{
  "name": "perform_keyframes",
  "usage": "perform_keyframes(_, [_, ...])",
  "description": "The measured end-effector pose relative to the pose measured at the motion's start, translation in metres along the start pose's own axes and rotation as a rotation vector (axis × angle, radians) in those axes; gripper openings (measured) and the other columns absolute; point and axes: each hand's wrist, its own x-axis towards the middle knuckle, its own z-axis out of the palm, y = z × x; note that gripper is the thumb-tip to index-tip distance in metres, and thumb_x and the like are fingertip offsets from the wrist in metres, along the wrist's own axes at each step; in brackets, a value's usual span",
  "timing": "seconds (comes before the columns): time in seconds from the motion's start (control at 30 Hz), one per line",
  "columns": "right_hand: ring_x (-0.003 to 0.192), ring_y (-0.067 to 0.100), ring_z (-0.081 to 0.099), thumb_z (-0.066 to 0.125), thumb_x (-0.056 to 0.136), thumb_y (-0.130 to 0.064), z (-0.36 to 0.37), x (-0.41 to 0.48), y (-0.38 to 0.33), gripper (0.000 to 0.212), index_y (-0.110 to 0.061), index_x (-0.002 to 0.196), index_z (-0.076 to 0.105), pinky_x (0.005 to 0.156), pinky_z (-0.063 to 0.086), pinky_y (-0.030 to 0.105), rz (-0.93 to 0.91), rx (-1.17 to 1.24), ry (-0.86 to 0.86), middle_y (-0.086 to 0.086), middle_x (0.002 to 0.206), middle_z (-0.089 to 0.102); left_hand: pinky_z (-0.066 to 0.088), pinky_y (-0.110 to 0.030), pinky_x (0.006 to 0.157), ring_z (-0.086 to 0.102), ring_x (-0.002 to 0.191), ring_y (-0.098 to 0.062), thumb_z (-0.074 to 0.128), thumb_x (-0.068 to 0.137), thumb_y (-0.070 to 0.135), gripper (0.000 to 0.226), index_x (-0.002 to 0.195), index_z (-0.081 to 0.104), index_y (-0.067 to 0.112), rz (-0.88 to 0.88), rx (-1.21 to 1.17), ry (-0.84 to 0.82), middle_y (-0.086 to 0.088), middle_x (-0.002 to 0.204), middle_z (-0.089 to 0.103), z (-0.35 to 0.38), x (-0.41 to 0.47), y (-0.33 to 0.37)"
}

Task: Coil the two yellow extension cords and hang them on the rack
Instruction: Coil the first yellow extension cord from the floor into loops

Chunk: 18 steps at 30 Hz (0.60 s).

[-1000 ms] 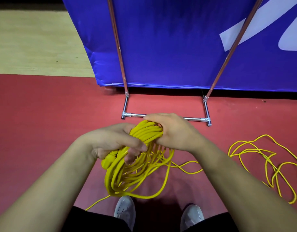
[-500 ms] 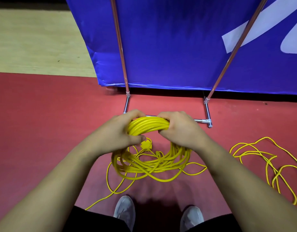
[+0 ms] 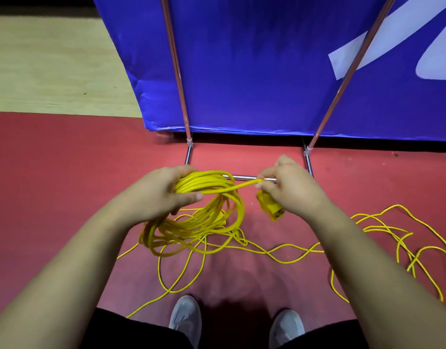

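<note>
The left hand [image 3: 164, 195] has its fingers [image 3: 191, 197] curled round the top of the coiled cord [image 3: 191, 227], which hangs below that hand over the red floor [image 3: 66, 172], its loops sagging down and toward the person's left. From the grip, the cord's tail [image 3: 242, 185] runs almost straight across to the right hand [image 3: 295, 190], rising a little as it goes, so its long axis lies left to right between the two hands. The right hand pinches that tail just behind the plug [image 3: 272, 207], and the plug points down and toward the person's right from under the palm. The right hand is the nearer one to the free end, so wrapping or tucking the tail round the bundle probably falls to it, working back toward the left. The rack [image 3: 242, 177] stands just beyond both hands. The second cord [image 3: 393, 238] lies loose on the floor to the right, well apart from the coil.
</note>
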Motion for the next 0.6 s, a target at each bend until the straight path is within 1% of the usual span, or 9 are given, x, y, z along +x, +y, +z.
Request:
perform_keyframes(0.07, [0.089,0.028,0.058,0.062,0.087,-0.026,-0.001,0.003,-0.01,0.012,-0.022,0.096,0.07,0.079,0.047,0.036,0.009,0.043,0.118,0.003,0.086,0.058,0.047,-0.024,0.054,0.057,0.052,-0.009,0.07,0.085,0.029,0.02,0.102,0.061,0.027,0.024,0.032,-0.04,0.004,0.066,0.063,-0.001,0.0,-0.001])
perform_keyframes(0.13, [0.084,0.023,0.058,0.059,0.086,-0.011,0.003,0.007,-0.021,0.014,-0.016,0.094,0.069,0.077,0.042,0.028,-0.03,0.185,0.168,0.004,0.085,0.061,0.047,-0.022,0.06,0.059,0.06,-0.006,0.071,0.084,0.03,0.024,0.105,0.062,0.028,0.051,0.037,-0.084,0.01,0.075,0.066,-0.003,-0.001,-0.002])
perform_keyframes(0.2, [0.074,0.017,0.056,0.061,0.087,-0.011,0.009,0.008,-0.032,0.011,-0.013,0.09,0.072,0.071,0.041,0.026,0.0,0.417,0.131,0.003,0.08,0.062,0.046,-0.017,0.064,0.059,0.065,0.0,0.072,0.083,0.031,0.028,0.109,0.062,0.028,0.073,0.005,-0.126,0.014,0.083,0.067,-0.003,-0.003,-0.002])
perform_keyframes(0.3, [0.064,0.006,0.051,0.073,0.084,-0.022,0.014,0.003,-0.045,0.012,-0.012,0.089,0.072,0.063,0.042,0.021,0.076,0.752,0.008,-0.002,0.069,0.059,0.046,-0.013,0.069,0.061,0.074,0.005,0.071,0.082,0.031,0.036,0.116,0.061,0.027,0.108,-0.019,-0.158,0.022,0.092,0.067,0.0,-0.005,0.001])
perform_keyframes(0.37, [0.073,0.011,0.06,0.073,0.082,-0.007,0.015,0.004,-0.048,0.018,-0.008,0.1,0.068,0.071,0.048,0.029,0.079,0.926,-0.064,0.003,0.081,0.066,0.043,-0.01,0.07,0.061,0.079,0.011,0.071,0.083,0.031,0.039,0.12,0.059,0.029,0.15,0.011,-0.145,0.034,0.092,0.063,0.003,-0.005,0.002])
perform_keyframes(0.43, [0.079,0.017,0.064,0.065,0.085,0.005,0.014,0.006,-0.048,0.026,-0.008,0.108,0.062,0.072,0.048,0.036,0.052,1.019,-0.108,0.009,0.091,0.07,0.041,-0.009,0.068,0.059,0.077,0.014,0.07,0.084,0.032,0.04,0.121,0.058,0.031,0.195,0.075,-0.096,0.04,0.089,0.06,0.004,-0.003,0.002])
perform_keyframes(0.47, [0.08,0.019,0.064,0.061,0.087,0.006,0.013,0.008,-0.049,0.027,-0.009,0.11,0.061,0.071,0.047,0.038,0.028,1.021,-0.133,0.012,0.094,0.07,0.04,-0.009,0.069,0.058,0.078,0.013,0.07,0.085,0.033,0.039,0.121,0.057,0.031,0.219,0.105,-0.064,0.038,0.089,0.06,0.005,-0.003,0.001])
perform_keyframes(0.53, [0.078,0.023,0.059,0.055,0.089,0.007,0.009,0.009,-0.05,0.027,-0.012,0.105,0.065,0.07,0.045,0.038,-0.045,0.981,-0.191,0.023,0.092,0.069,0.041,-0.011,0.08,0.057,0.093,0.006,0.067,0.086,0.035,0.038,0.122,0.057,0.027,0.277,0.151,-0.012,0.024,0.102,0.059,0.007,0.0,-0.003])
perform_keyframes(0.6, [0.073,0.022,0.052,0.051,0.089,0.007,0.004,0.009,-0.051,0.027,-0.013,0.099,0.067,0.065,0.043,0.031,-0.102,0.972,-0.231,0.022,0.083,0.065,0.04,-0.017,0.091,0.053,0.106,-0.002,0.064,0.086,0.035,0.039,0.121,0.055,0.022,0.299,0.164,0.009,0.008,0.114,0.055,0.01,0.002,-0.007])
